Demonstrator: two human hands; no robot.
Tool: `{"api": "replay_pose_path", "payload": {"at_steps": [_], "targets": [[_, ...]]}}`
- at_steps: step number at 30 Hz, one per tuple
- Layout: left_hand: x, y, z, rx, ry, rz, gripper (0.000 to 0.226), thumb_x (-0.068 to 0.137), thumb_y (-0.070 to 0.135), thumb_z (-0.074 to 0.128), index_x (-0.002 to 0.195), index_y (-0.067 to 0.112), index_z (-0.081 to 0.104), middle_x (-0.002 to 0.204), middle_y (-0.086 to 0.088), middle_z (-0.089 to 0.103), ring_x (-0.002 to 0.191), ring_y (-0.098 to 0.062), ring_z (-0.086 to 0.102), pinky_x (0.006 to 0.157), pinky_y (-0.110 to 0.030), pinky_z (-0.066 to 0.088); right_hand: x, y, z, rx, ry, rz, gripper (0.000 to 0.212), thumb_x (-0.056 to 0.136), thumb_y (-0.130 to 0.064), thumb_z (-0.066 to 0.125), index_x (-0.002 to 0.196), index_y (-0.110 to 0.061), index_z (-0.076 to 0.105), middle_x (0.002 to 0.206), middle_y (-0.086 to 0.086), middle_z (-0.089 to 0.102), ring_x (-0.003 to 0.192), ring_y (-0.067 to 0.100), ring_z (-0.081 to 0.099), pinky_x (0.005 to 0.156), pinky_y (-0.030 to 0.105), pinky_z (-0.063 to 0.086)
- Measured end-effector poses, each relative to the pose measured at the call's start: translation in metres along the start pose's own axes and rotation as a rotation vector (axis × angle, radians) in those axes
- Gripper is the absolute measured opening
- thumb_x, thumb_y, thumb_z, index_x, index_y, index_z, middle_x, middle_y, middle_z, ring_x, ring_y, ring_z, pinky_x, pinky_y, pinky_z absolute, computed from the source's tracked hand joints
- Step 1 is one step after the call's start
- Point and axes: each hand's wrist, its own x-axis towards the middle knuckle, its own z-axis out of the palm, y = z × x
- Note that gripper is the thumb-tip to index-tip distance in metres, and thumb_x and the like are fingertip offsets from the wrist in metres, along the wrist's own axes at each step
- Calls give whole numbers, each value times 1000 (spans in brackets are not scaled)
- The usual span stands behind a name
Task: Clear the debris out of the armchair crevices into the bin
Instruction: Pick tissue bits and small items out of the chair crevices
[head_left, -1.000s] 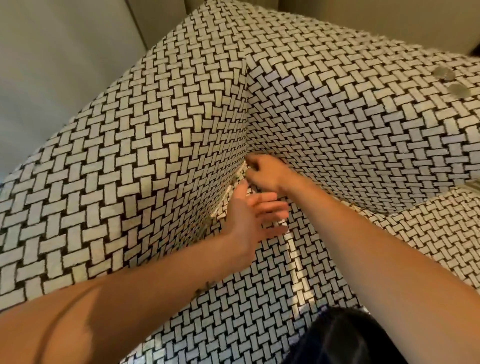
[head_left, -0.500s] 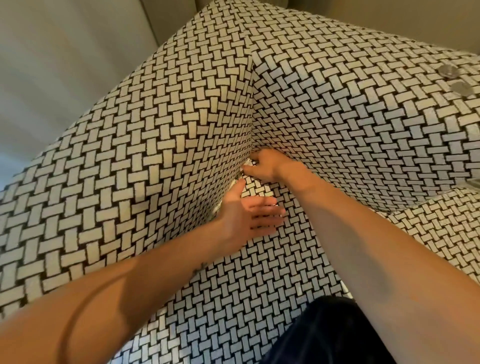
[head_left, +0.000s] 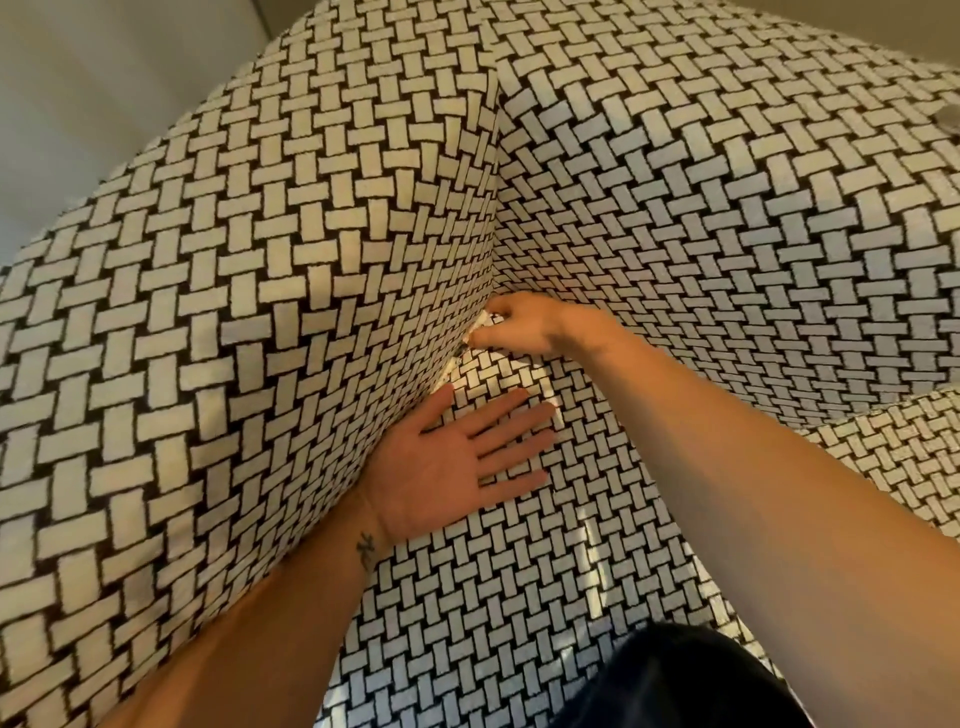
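At the far corner of the armchair (head_left: 260, 260), the right hand (head_left: 524, 325) pinches a small white scrap (head_left: 482, 318) in curled fingers, while the left hand (head_left: 457, 457) lies flat, palm up, holding nothing, on the seat (head_left: 519, 597) just nearer.

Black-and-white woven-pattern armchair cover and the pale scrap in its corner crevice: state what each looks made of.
Black-and-white woven-pattern armchair cover: upholstery fabric, matt and slightly napped. The white blocks have fuzzy edges and nothing shines. Pale scrap, pinched by the right hand: probably crumpled paper or tissue, matt white with creases, but too small to be sure.
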Motion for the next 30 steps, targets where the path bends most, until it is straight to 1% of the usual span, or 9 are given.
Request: {"api": "replay_pose_path", "payload": {"at_steps": [2, 5, 9, 12, 15, 22, 24, 28, 30], "targets": [[2, 1, -4, -11, -25, -12, 74, 104, 55, 36, 157, 4, 33, 165, -21, 28, 152, -39, 28, 125, -59, 13, -1, 6, -3, 39, 0, -34, 82, 84, -65, 66, 153, -29, 39, 151, 2, 48, 134, 23, 49, 114, 40, 37], [4, 3, -6, -12, -75, -12, 73, 103, 54, 40, 157, 5, 33, 165, -20, 28, 152, -39, 27, 124, -60, 15, -6, 9, -2, 132, 9, -63, 68, 89, -55, 68, 148, -28, 45, 131, -4, 57, 110, 15, 55, 96, 28, 38], [4, 2, -8, 7, -95, -10, 73, 104, 54, 37, 157, 5, 33, 165, -20, 27, 153, -39, 25, 125, -59, 14, -8, 9, 5, 196, 66, -133, 29, 92, -48, 68, 115, -31, 66, 107, -6, 68, 98, 16, 60, 83, 31, 48], [4, 1, -8, -1, -105, -19, 73, 104, 55, 36, 157, 5, 33, 165, -21, 28, 152, -40, 25, 125, -60, 14, -11, 5, 15, 118, 123, -167, 36, 94, -50, 59, 122, -28, 66, 120, -3, 70, 110, 17, 62, 96, 33, 49], [5, 1, -9, -5, -111, -16, 74, 104, 55, 37, 158, 5, 32, 165, -21, 27, 153, -41, 25, 124, -61, 14, -10, 3, 19, 22, 141, -171, 38, 95, -53, 53, 121, -29, 66, 120, -5, 69, 112, 18, 61, 92, 31, 47], [5, 0, -8, 1, -108, -18, 74, 105, 57, 32, 158, 5, 31, 166, -21, 25, 153, -41, 23, 125, -60, 14, -5, 8, 17, 113, 96, -111, 62, 87, -60, 56, 138, -25, 57, 134, -3, 61, 126, 17, 54, 112, 40, 40], [5, 0, -8, 7, -105, -17, 74, 105, 57, 31, 158, 5, 30, 166, -20, 25, 153, -40, 23, 125, -60, 12, -6, 8, 17, 145, 93, -118, 57, 91, -56, 58, 138, -25, 58, 137, -1, 61, 127, 18, 54, 108, 35, 40], [5, 1, -9, 19, -106, -14, 74, 105, 58, 29, 158, 5, 32, 165, -20, 27, 152, -39, 26, 125, -60, 13, -13, 8, 12, 247, 75, -130, 33, 93, -44, 60, 118, -25, 70, 104, -1, 69, 96, 13, 59, 84, 30, 43], [5, 1, -9, 12, -115, -18, 74, 105, 57, 30, 157, 5, 33, 165, -20, 28, 152, -39, 27, 125, -60, 13, -16, 6, 7, 260, 48, -123, 27, 92, -42, 61, 108, -23, 73, 110, -1, 71, 102, 12, 60, 84, 31, 42]]}}
